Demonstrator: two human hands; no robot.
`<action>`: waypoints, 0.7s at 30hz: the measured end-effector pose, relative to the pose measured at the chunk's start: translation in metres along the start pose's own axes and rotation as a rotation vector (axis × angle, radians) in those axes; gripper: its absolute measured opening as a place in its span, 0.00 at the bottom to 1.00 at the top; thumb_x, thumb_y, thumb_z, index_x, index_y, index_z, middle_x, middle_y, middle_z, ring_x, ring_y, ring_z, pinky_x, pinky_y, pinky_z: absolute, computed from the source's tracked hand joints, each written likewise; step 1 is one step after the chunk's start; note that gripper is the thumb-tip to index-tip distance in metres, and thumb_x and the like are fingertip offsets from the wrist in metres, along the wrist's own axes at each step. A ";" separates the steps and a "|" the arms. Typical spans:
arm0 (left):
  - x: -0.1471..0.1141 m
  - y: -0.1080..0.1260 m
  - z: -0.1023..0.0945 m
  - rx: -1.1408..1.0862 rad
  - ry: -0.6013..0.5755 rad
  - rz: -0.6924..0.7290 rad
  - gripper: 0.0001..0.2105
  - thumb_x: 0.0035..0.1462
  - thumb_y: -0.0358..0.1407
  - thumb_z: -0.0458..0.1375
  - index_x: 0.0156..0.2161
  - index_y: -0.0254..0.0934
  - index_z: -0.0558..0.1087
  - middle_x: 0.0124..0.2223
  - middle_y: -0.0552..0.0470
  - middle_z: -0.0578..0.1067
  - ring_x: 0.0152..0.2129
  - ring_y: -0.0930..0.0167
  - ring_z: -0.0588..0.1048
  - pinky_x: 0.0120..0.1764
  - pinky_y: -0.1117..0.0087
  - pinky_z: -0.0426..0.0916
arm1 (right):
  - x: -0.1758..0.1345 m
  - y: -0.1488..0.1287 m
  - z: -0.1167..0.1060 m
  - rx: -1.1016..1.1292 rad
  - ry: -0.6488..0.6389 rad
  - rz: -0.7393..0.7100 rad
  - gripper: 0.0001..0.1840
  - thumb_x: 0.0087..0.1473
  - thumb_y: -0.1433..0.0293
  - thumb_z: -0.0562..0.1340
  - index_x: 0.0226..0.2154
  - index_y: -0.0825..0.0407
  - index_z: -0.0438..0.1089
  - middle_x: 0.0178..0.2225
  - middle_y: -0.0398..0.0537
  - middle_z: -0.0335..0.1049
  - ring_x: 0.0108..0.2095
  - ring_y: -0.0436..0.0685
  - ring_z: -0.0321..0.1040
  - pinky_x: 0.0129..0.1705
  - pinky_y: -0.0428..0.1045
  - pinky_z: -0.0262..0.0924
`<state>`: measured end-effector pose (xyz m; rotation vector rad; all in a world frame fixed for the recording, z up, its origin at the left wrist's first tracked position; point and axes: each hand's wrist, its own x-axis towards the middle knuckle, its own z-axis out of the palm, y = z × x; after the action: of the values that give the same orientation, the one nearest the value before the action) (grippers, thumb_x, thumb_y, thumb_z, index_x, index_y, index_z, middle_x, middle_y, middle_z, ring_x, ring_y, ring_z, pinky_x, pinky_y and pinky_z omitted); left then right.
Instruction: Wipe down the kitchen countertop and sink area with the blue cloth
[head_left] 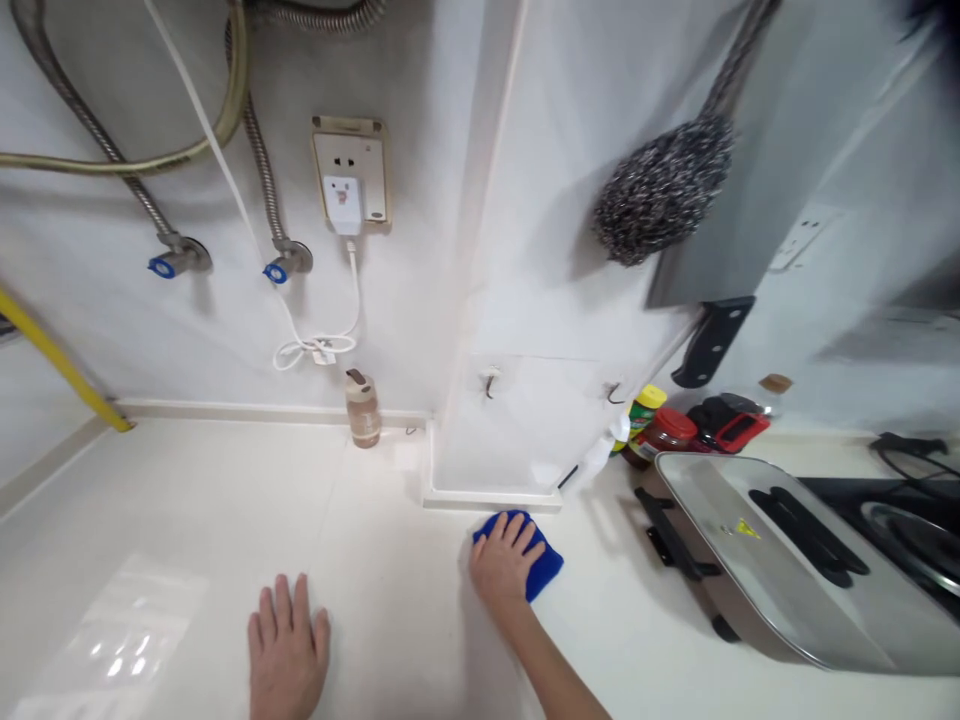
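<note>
The left hand (289,645) lies palm down on the worktop (397,610), fingers slightly parted, holding nothing; the right hand (506,560) is spread flat over a blue cloth (546,570), fingers extended on top of it rather than closed round it. The cloth sits by the worktop's back edge, just in front of the ledge (491,502) under the jutting wall; it looks light, soft and limp – nothing fragile – and should slide easily on this glossy surface; a flat palm over its middle suits it for pressing, while the free corner right of the fingers is the place to pinch for lifting. Farther out, a bottle (364,410) stands upright at the back edge, left of the ledge; a lidded electric pan (795,610) stands to the right; a scrubber (667,185) hangs above.
</note>
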<state>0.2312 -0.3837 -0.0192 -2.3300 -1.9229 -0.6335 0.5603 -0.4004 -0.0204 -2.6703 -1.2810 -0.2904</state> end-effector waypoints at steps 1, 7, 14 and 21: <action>0.000 0.000 0.000 -0.001 -0.020 -0.010 0.31 0.66 0.42 0.39 0.68 0.28 0.54 0.72 0.31 0.50 0.71 0.54 0.36 0.67 0.42 0.44 | -0.003 -0.012 0.001 0.037 -0.018 -0.019 0.37 0.60 0.64 0.46 0.65 0.72 0.51 0.65 0.82 0.49 0.66 0.85 0.44 0.59 0.84 0.34; 0.000 0.002 -0.002 -0.012 -0.004 -0.003 0.30 0.65 0.41 0.40 0.68 0.27 0.55 0.73 0.33 0.49 0.71 0.54 0.37 0.67 0.41 0.43 | -0.027 -0.057 -0.001 0.239 -0.075 -0.202 0.41 0.60 0.60 0.49 0.68 0.68 0.46 0.68 0.77 0.45 0.69 0.83 0.34 0.60 0.86 0.25; 0.000 0.002 -0.002 0.013 0.031 0.030 0.29 0.66 0.41 0.40 0.65 0.23 0.61 0.71 0.28 0.52 0.71 0.53 0.38 0.67 0.42 0.44 | -0.046 -0.110 -0.035 0.305 -0.316 -0.707 0.40 0.63 0.56 0.49 0.69 0.63 0.45 0.72 0.67 0.32 0.71 0.78 0.25 0.68 0.77 0.23; -0.002 -0.003 -0.001 0.030 0.020 -0.008 0.28 0.64 0.40 0.45 0.65 0.27 0.63 0.70 0.32 0.57 0.70 0.52 0.44 0.66 0.42 0.50 | -0.018 -0.117 -0.057 0.437 -0.415 -0.958 0.36 0.63 0.54 0.50 0.68 0.51 0.50 0.72 0.52 0.39 0.72 0.66 0.32 0.72 0.67 0.30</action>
<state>0.2277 -0.3849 -0.0199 -2.2903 -1.9207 -0.6216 0.4512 -0.3547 0.0378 -1.6369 -2.3417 0.4218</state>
